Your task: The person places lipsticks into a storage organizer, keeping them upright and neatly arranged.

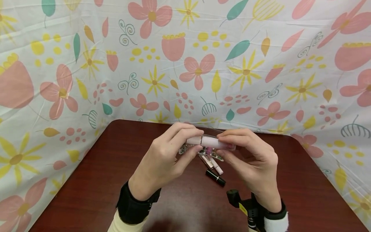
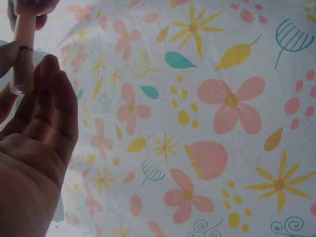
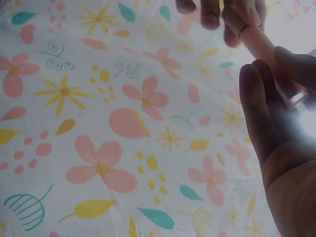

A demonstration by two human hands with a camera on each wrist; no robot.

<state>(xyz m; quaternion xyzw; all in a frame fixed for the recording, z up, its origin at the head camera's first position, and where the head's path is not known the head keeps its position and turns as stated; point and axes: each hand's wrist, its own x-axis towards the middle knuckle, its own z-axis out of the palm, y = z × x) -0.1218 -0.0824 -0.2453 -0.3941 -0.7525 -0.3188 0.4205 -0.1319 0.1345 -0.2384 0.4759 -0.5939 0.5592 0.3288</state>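
Observation:
A pale pink lip gloss tube (image 1: 210, 141) with a dark ring round its middle is held level above the table. My left hand (image 1: 166, 158) pinches its left end between thumb and fingers. At the other end, my right hand (image 1: 253, 161) grips the darker pink, clear-tipped part. Both wrist views show the same tube (image 2: 24, 54) with a hand at each end. Partly hidden behind it is a clear case (image 1: 182, 149) with small items in it. Nearer me on the table lie a gold-and-white lipstick (image 1: 206, 162), a pink tube (image 1: 217, 167) and a black tube (image 1: 215, 178).
The dark brown table (image 1: 101, 180) spreads out on both sides of my hands. A flower-printed cloth (image 1: 197, 48) hangs behind it and along the sides. A small black camera (image 1: 233, 197) juts out from my right wrist strap.

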